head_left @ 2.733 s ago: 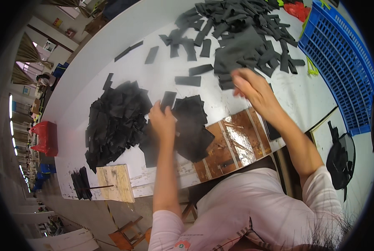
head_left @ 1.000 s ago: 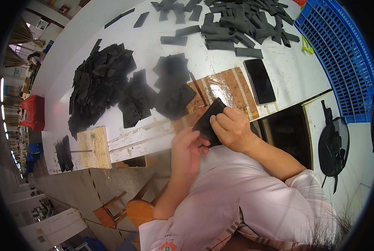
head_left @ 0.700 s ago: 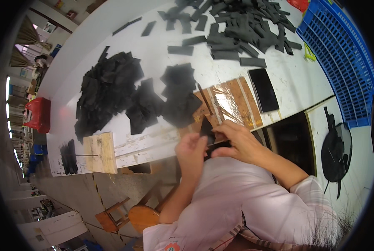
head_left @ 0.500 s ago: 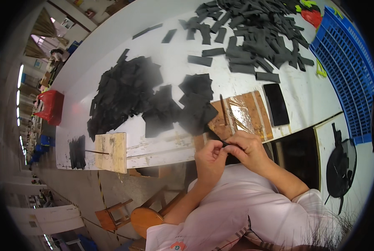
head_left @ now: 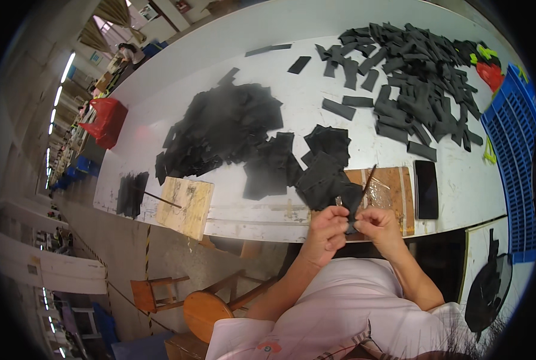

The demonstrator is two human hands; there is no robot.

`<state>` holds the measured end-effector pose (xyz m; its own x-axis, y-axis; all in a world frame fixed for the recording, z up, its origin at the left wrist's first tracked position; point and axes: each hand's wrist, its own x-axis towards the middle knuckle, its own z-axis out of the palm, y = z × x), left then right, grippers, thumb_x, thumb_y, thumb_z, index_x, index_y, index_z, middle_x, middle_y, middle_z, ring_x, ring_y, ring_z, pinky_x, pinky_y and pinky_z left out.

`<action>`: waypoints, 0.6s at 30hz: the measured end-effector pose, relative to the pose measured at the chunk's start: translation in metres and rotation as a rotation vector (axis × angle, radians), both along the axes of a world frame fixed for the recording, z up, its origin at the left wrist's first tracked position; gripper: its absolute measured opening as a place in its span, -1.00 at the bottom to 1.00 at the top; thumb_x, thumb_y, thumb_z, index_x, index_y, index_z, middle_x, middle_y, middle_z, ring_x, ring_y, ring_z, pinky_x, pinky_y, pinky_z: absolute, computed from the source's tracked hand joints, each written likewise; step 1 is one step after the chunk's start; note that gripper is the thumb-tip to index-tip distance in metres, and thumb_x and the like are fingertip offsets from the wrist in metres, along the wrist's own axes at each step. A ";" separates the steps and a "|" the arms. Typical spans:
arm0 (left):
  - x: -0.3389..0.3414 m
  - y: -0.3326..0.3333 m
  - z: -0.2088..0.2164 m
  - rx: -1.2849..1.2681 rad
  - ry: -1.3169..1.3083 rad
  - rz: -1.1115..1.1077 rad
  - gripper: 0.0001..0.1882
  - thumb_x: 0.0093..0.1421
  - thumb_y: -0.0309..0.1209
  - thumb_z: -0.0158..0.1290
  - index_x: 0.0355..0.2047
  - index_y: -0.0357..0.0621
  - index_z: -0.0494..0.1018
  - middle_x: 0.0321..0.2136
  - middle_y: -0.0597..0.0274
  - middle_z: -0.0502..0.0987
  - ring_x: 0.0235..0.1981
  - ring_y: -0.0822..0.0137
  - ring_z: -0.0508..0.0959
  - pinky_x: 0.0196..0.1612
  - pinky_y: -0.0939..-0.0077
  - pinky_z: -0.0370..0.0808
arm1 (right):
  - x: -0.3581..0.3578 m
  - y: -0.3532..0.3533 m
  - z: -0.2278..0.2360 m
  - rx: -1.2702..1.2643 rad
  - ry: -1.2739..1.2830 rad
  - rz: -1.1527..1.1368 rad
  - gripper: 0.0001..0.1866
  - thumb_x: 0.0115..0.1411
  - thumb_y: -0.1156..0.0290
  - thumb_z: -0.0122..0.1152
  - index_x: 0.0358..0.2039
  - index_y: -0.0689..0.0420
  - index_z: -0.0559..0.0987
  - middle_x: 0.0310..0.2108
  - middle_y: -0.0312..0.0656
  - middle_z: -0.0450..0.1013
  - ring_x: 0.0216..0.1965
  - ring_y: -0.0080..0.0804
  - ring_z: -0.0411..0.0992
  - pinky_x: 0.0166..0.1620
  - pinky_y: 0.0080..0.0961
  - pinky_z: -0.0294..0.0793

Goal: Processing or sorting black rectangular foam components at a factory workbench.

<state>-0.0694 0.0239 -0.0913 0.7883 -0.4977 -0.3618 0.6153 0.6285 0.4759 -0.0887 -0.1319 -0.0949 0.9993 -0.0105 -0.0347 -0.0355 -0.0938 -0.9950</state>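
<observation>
At the table's front edge, my left hand (head_left: 329, 234) and my right hand (head_left: 379, 228) pinch a small black fabric piece (head_left: 351, 223) between thumbs and fingertips. The hands are close together, and the fingers hide part of the piece. Just beyond them, loose black fabric pieces (head_left: 322, 180) overlap the left side of a brown board (head_left: 403, 198). A thin dark rod (head_left: 370, 178) slants up from that board, close to my right hand. A black phone (head_left: 426, 189) lies to the right of the board.
A big pile of black fabric pieces (head_left: 220, 123) lies left of centre, and folded dark strips (head_left: 418, 90) are heaped at far right. A wooden block (head_left: 186, 207) with a rod sits at the front left edge. Blue basket (head_left: 514, 150), red bag (head_left: 107, 122), wooden stool (head_left: 207, 315).
My head view has shifted, so the table appears lower and further right. Both hands have moved from a tight pinch over the dark strip to slightly apart, still gripping fabric.
</observation>
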 end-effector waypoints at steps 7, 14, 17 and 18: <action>0.004 -0.020 -0.012 0.734 -0.449 0.224 -0.78 -0.09 -0.68 -0.05 -0.37 -0.24 0.32 -0.56 0.30 0.42 -0.74 0.65 0.29 -0.72 0.75 0.19 | 0.001 0.001 -0.001 1.086 0.550 0.103 -0.92 0.02 0.45 0.12 -0.50 0.16 0.43 -0.65 -0.38 0.28 -0.66 -0.68 0.17 -0.62 -0.80 0.12; 0.002 -0.018 -0.022 0.883 -0.701 0.360 -0.75 -0.08 -0.64 -0.03 -0.32 -0.24 0.35 -0.52 0.22 0.48 -0.67 0.52 0.37 -0.60 0.64 0.30 | 0.012 0.000 -0.012 0.746 0.425 0.109 -0.89 0.03 0.44 0.12 -0.57 0.13 0.40 -0.63 -0.39 0.31 -0.66 -0.67 0.22 -0.56 -0.79 0.23; 0.008 -0.003 -0.002 0.424 -0.538 0.036 -0.65 -0.04 -0.61 -0.01 -0.19 -0.24 0.27 -0.53 0.29 0.46 -0.70 0.69 0.29 -0.69 0.79 0.19 | 0.004 -0.006 -0.019 0.745 0.395 0.079 -0.88 0.02 0.43 0.14 -0.57 0.14 0.41 -0.60 -0.38 0.33 -0.63 -0.66 0.26 -0.53 -0.76 0.27; 0.010 0.003 0.005 0.312 -0.474 -0.233 -0.60 -0.03 -0.58 0.00 -0.13 -0.24 0.22 -0.50 0.29 0.45 -0.68 0.71 0.27 -0.68 0.84 0.16 | 0.001 -0.006 -0.021 0.746 0.394 0.083 -0.88 0.02 0.43 0.14 -0.57 0.14 0.41 -0.60 -0.38 0.33 -0.63 -0.66 0.26 -0.53 -0.76 0.27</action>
<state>-0.0594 0.0270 -0.0867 0.7823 -0.6033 -0.1548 0.3959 0.2897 0.8714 -0.0872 -0.1383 -0.1161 0.9094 0.2262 -0.3489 -0.4143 0.5650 -0.7135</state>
